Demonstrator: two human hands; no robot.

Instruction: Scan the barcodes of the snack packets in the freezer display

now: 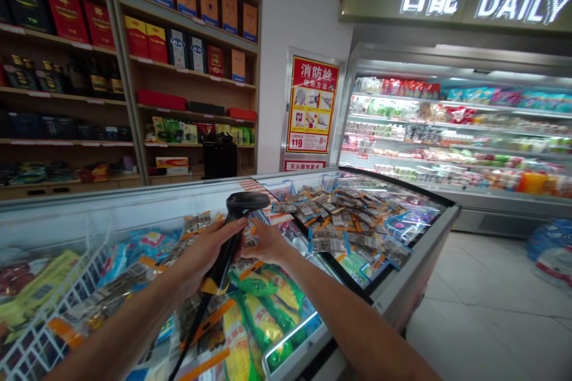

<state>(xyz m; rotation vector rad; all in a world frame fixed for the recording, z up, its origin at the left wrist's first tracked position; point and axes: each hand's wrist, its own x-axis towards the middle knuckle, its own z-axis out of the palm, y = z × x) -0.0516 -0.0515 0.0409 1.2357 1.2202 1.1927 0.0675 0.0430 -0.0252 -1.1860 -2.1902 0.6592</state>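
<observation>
My left hand (213,245) is wrapped round the handle of a black and yellow barcode scanner (241,202), held upright over a chest freezer. Its black cable (192,333) runs down toward me. Close against the handle's right side is my right hand (267,243), fingers curled in; whatever they grip is hidden. Beneath both hands lie brown packets with orange edges (214,324) and green-and-yellow corn packs (254,315). More brown packets (344,214) are heaped on the freezer's glass top to the right.
A white wire basket (49,321) stands inside the freezer at left. The freezer's rim (415,256) curves round on the right, beside the tiled floor (482,309). Shelves of boxes (192,18) and a lit refrigerated display (460,107) stand behind. Wrapped bottles (554,250) sit at far right.
</observation>
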